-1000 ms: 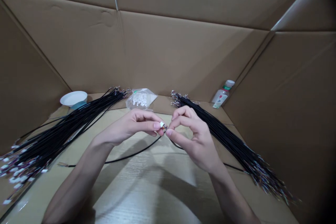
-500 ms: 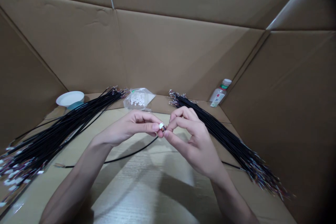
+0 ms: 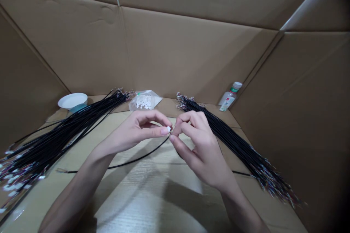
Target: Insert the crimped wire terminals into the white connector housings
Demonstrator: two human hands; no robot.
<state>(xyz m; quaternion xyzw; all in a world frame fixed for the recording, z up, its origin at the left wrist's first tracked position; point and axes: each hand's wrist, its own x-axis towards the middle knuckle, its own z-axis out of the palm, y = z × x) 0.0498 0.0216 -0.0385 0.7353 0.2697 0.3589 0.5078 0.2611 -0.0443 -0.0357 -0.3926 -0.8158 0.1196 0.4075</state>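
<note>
My left hand (image 3: pixel 144 125) pinches a small white connector housing (image 3: pixel 168 129) between thumb and fingertips, over the middle of the table. Right against it, my right hand (image 3: pixel 195 142) has thumb and fingers closed on the thin wires at the end of a black cable (image 3: pixel 142 158). The wires meet the connector; how deep they sit in it is hidden by the fingertips. From there the cable curves down and left across the table, passes behind my left forearm, and ends in bare wires (image 3: pixel 62 170).
Black cable bundles lie at left (image 3: pixel 71 127) and right (image 3: pixel 229 138); the left one has white connectors at its near end. At the back are a clear bag of white connectors (image 3: pixel 144 101), a white bowl (image 3: pixel 72 100) and a bottle (image 3: pixel 229 97). Cardboard walls (image 3: pixel 191 54) enclose the table.
The connector has turned between my left fingertips, and my left index finger now arches over it. The cable end has come up closer to my right fingertips.
</note>
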